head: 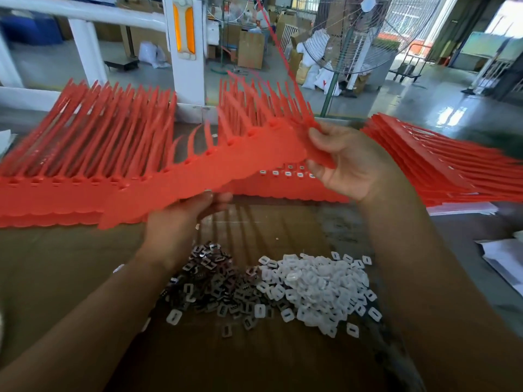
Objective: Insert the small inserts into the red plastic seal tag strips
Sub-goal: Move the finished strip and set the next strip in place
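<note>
Looking down from the head camera, a person holds one red strip point(215, 171) of joined seal tags slantwise above the brown tabletop point(70, 264), its low end at the left and its high end at the right, its thin tails pointing away from the person. The left hand point(181, 219) takes the strip's near edge from below, thumb on top and fingers curled beneath, so its grip is closed on the strip. The right hand point(348, 162) pinches the strip's upper right end between thumb and fingers, its grip likewise closed on the strip.

Under the forearms lie two heaps on the tabletop, touching each other: dark inserts point(215, 284) at the left and white inserts point(317, 284) at the right, with a few loose pieces scattered round their edges.

Behind the held strip lie more red strips: a left stack point(85, 154), a middle stack point(283, 174) with small white pieces showing in a row of its heads (only a few can be seen past the hands), and a right stack point(441, 165) fanned out toward the tabletop's edge. Sheets of white paper point(503, 258) lie at the far right. Beyond the tabletop stand a white post point(184, 49) and a large fan point(365, 35).
</note>
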The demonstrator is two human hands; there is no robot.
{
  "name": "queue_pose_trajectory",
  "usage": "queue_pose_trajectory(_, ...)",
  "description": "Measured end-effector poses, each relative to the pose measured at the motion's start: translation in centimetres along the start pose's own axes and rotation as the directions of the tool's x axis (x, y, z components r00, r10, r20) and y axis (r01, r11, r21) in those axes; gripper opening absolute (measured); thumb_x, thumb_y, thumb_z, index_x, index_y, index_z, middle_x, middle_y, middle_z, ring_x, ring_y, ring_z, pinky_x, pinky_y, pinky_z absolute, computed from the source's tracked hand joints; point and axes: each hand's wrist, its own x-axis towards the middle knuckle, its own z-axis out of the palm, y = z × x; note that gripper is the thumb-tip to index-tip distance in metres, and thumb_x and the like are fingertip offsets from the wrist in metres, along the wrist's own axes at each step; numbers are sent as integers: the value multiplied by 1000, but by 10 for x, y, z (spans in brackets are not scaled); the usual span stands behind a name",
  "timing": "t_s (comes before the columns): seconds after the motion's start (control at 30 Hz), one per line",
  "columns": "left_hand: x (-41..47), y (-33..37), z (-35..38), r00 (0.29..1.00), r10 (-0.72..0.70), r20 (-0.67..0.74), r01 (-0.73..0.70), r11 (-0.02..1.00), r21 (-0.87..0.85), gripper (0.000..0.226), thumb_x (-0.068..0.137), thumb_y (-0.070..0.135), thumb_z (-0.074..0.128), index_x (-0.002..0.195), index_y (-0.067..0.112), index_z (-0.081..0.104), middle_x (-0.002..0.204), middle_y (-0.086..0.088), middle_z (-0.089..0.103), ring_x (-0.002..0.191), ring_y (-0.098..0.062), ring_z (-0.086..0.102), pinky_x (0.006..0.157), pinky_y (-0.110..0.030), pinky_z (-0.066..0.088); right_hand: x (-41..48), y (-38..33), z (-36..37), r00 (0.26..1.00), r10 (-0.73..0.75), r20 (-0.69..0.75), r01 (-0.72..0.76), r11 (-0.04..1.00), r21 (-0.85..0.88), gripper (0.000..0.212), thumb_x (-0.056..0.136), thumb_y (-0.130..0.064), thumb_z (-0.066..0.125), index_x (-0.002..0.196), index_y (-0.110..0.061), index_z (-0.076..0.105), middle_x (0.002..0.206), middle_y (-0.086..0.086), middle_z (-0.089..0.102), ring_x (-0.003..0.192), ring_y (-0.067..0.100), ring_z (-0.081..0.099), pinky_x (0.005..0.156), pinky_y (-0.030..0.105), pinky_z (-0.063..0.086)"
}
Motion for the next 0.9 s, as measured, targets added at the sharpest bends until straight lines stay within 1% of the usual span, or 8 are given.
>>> queue_pose_trajectory(0.1,-4,4,-3,989,-72,132,45,979,198,40,84,6,53,65,36,70,80,17,69,81,7,61,83,-12,46,-11,-2,-26,1000,-11,-23,9,997,-83,25,79,-6,49,102,-10,58,74,-2,67,58,6,63,44,16,49)
queue_pose_trajectory(0.17,-6,8,-3,955,-30,295,55,995,-78,20,65,7,75,69,26,73,74,13,70,76,1,65,77,-15,52,-17,-2,-41,999,-31,-32,26,987,-159,26,73,-8,52,98,-13,59,73,-3,70,60,7,65,50,18,52)
queue_pose_trajectory(0.27,-6,9,-4,882,2,471,168,933,-318,52,36,22,90,85,23,71,84,0,71,84,-18,68,86,-43,51,-26,3,-60,995,-73,-62,55,967,-249,26,70,-9,51,93,-16,59,75,-4,72,65,8,68,55,22,55)
queue_pose_trajectory(0.47,-1,9,-6,786,1,618,295,878,-377,76,50,48,83,117,20,59,119,-15,61,106,-34,60,78,-34,54,-36,17,-89,980,-140,-144,107,971,-212,34,69,-6,53,102,-12,58,86,-3,72,74,9,68,61,25,57)
queue_pose_trajectory(0.53,2,11,-8,805,-40,592,309,880,-361,68,57,49,79,115,19,60,117,-15,62,104,-33,61,76,-32,54,-37,25,-95,973,-154,-172,118,972,-203,27,69,-5,52,91,-15,65,82,-4,72,74,9,68,63,25,57)
queue_pose_trajectory(0.63,5,9,-8,883,-100,458,282,894,-348,36,71,17,65,107,11,62,98,-13,69,89,-30,67,68,-28,55,-36,38,-101,964,-137,-229,86,972,-219,28,81,3,48,85,-17,67,78,-3,72,71,9,68,61,25,57)
queue_pose_trajectory(0.73,7,3,-5,935,-121,332,227,926,-301,38,70,0,48,99,13,68,84,-4,71,71,-18,69,63,-25,56,-31,48,-107,943,-133,-307,62,972,-229,29,86,7,45,90,-16,63,76,-6,72,69,8,67,60,25,57)
queue_pose_trajectory(0.9,7,-3,-3,940,-51,339,129,969,-212,44,72,-3,50,110,16,64,103,-2,69,91,-18,67,70,-23,54,-24,59,-113,907,-192,-375,101,963,-248,29,85,9,46,93,-14,62,74,-8,72,69,4,67,60,23,57)
